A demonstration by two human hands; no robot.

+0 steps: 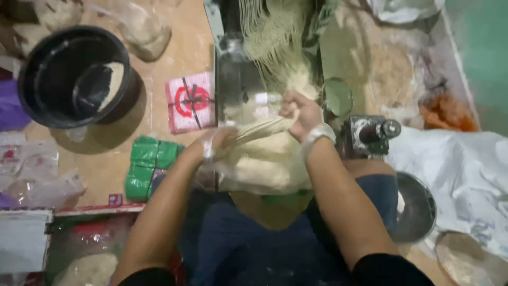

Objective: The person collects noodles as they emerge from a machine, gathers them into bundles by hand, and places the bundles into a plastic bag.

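Right hand (299, 112) closed on a bundle of pale noodle strands (264, 127), caught just below where the strands (270, 37) fall in a thin curtain from the noodle machine (238, 79) at far centre; held there, apparently, to gather the threads before they tangle. Left hand (214, 145) curled around the near end of the same bundle and the mouth of a clear plastic bag (259, 172), gripping both so the bag stays open under the bundle. Bag resting over the lap, soft and crinkled, already bulging with cream-coloured noodles.

Strands fine, matte, floury; machine body metal, dusted white. Left on the tan surface (180, 47): a round black bucket (74, 74) with a black scoop and some flour inside, a pink-and-red square packet (190, 100) tied with cross string, a stack of green packets (145, 167). Right of the machine: a small motor (370, 135), a shiny round metal bowl (418, 209), crumpled white sacking (460, 169), something orange (444, 114) at the far edge, too blurred to identify.
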